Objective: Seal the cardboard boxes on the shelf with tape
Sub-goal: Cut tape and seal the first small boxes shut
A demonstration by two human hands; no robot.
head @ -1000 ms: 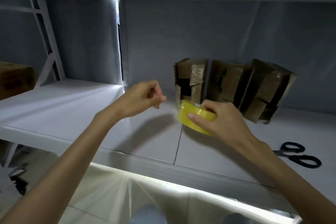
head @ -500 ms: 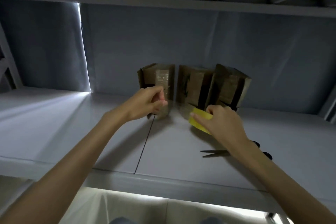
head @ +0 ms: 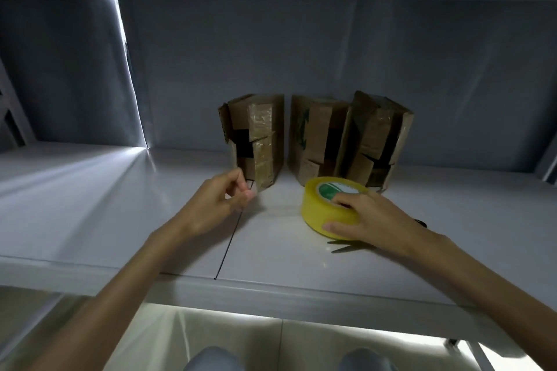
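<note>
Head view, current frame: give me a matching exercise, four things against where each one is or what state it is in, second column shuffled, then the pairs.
Things:
1. tape roll
2. left box
3. left hand
4. scissors

Places or states:
A. at the box's lower front edge, fingers pinched together
B. lying on the shelf, mostly hidden under the right forearm
C. yellow, gripped by the right hand
D. upright at the back, a glossy taped strip down its front, a dark gap beside it

Pairs: 1-C, 2-D, 3-A, 4-B

Grey wall (head: 331, 63), dim white shelving (head: 90, 205)
</note>
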